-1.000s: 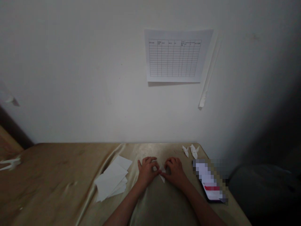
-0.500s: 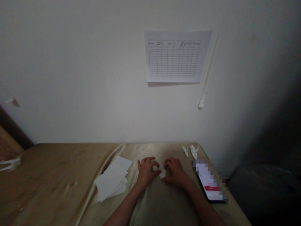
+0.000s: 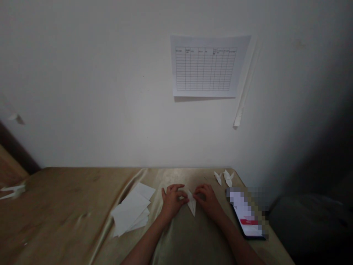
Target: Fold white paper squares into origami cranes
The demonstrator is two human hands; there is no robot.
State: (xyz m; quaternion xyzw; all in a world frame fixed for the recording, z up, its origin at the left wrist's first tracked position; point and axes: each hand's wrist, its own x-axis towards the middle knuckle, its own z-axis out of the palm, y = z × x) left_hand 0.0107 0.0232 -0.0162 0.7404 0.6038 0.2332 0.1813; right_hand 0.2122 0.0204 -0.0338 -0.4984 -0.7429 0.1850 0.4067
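A small folded piece of white paper (image 3: 192, 206), narrowing to a point toward me, is held just above or on the cloth between my hands. My left hand (image 3: 173, 198) pinches its left edge between thumb and fingers. From the other side, my right hand (image 3: 206, 200) has thumb and fingertips closed at the paper's upper right edge. Left of my left hand lies a fanned pile of white paper sheets (image 3: 132, 211). Beyond my right hand, small folded white paper figures (image 3: 228, 177) rest near the table's back right corner.
A gold-brown cloth (image 3: 68, 213) covers the table, which meets a white wall (image 3: 96, 92). A phone (image 3: 252, 228) with a lit screen lies at the right edge. A printed table sheet (image 3: 205, 70) hangs on the wall. White scraps (image 3: 13, 191) lie far left.
My right thumb has moved up from the paper's lower end toward its upper right edge. More of the pointed paper shows. My left hand has barely moved.
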